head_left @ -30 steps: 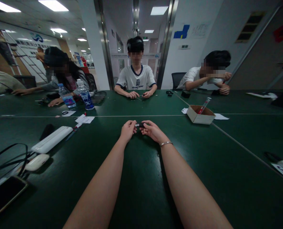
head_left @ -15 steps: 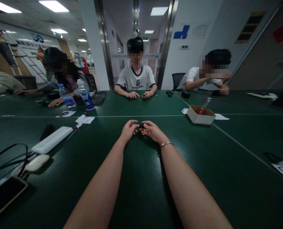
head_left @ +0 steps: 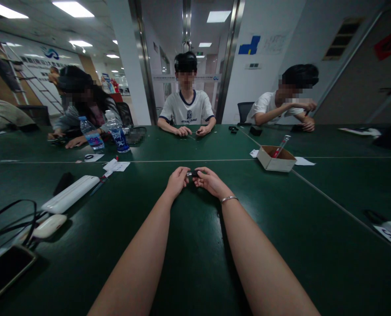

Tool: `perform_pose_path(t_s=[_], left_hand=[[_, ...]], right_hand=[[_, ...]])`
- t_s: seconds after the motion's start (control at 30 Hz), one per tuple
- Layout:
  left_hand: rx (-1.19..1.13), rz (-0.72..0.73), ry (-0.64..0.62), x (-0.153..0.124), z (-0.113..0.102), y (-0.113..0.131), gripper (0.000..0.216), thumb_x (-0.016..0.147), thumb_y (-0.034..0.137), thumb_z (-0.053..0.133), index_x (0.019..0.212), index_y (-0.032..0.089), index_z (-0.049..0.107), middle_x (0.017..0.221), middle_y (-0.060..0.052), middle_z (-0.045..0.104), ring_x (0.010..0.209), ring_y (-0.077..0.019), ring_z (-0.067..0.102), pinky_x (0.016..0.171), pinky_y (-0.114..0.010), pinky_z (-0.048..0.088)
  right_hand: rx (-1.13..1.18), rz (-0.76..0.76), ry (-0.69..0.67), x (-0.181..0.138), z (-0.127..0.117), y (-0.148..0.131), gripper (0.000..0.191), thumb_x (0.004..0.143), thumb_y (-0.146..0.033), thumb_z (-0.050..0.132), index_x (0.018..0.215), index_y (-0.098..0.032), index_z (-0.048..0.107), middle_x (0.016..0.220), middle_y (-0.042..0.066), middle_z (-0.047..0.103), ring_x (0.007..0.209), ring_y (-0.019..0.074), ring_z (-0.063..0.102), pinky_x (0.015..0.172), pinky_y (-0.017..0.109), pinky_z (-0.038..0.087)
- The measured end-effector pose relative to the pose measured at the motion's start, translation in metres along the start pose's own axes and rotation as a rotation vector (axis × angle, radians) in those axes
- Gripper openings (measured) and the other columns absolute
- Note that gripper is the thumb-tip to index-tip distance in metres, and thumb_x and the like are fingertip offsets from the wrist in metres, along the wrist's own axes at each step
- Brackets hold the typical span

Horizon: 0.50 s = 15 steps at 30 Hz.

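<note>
A small black USB stick (head_left: 194, 174) with a silvery end lies between my two hands, just above the green table. My right hand (head_left: 209, 180) pinches its black body between thumb and fingers; a silver bracelet circles that wrist. The fingers of my left hand (head_left: 177, 181) are closed at the silvery end, which points left. My left fingertips partly hide that end, so I cannot tell whether a separate cap is there.
An open cardboard box (head_left: 276, 163) holding a red-and-clear tube stands ahead right. Two bottles (head_left: 119, 137) and paper slips (head_left: 116, 165) are ahead left. Nearer left lie a white power bank (head_left: 70, 194), a pale case (head_left: 49, 226), cables and a phone (head_left: 9, 274). Several people sit opposite.
More of the silvery end shows between my hands, and my left fingers sit slightly farther from my right. The whole view has shifted a little. The person at right has moved a raised hand.
</note>
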<state>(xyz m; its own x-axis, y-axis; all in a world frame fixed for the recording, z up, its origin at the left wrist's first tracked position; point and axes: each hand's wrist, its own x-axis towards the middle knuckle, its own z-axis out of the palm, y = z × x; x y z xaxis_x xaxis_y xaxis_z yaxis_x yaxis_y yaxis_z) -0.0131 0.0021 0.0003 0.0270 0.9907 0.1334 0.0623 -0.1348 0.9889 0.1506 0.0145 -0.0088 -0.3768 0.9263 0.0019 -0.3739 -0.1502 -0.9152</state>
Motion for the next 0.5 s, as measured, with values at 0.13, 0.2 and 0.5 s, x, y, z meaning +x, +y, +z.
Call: perform_pose_path(t_s=[0.13, 0.2, 0.5], left_hand=[[-0.007, 0.008, 0.005, 0.0008, -0.0001, -0.0021, 0.023, 0.084, 0.027, 0.054, 0.103, 0.016, 0.060, 0.069, 0.001, 0.055, 0.049, -0.0073, 0.048, 0.043, -0.017, 0.034], [0.000, -0.005, 0.006, 0.0008, 0.0000, -0.0023, 0.024, 0.086, 0.030, 0.051, 0.102, 0.015, 0.061, 0.067, 0.001, 0.054, 0.047, -0.0072, 0.046, 0.043, -0.017, 0.033], [0.005, 0.011, -0.025, 0.0006, -0.0002, -0.0031, 0.025, 0.085, 0.030, 0.051, 0.102, 0.015, 0.061, 0.063, 0.002, 0.053, 0.045, -0.0070, 0.044, 0.043, -0.018, 0.033]], right_hand=[[-0.002, -0.003, -0.005, -0.0001, -0.0005, -0.0003, 0.020, 0.084, -0.021, 0.070, 0.097, -0.018, 0.055, 0.072, 0.003, 0.065, 0.061, 0.0152, 0.064, 0.058, 0.026, 0.053], [-0.005, 0.001, -0.008, -0.0003, -0.0001, -0.0007, 0.020, 0.084, -0.021, 0.071, 0.096, -0.019, 0.055, 0.072, 0.003, 0.065, 0.061, 0.0151, 0.064, 0.058, 0.026, 0.053], [0.003, 0.007, 0.005, -0.0019, 0.0022, -0.0025, 0.019, 0.084, -0.020, 0.072, 0.095, -0.017, 0.057, 0.071, 0.004, 0.065, 0.061, 0.0153, 0.064, 0.058, 0.025, 0.052]])
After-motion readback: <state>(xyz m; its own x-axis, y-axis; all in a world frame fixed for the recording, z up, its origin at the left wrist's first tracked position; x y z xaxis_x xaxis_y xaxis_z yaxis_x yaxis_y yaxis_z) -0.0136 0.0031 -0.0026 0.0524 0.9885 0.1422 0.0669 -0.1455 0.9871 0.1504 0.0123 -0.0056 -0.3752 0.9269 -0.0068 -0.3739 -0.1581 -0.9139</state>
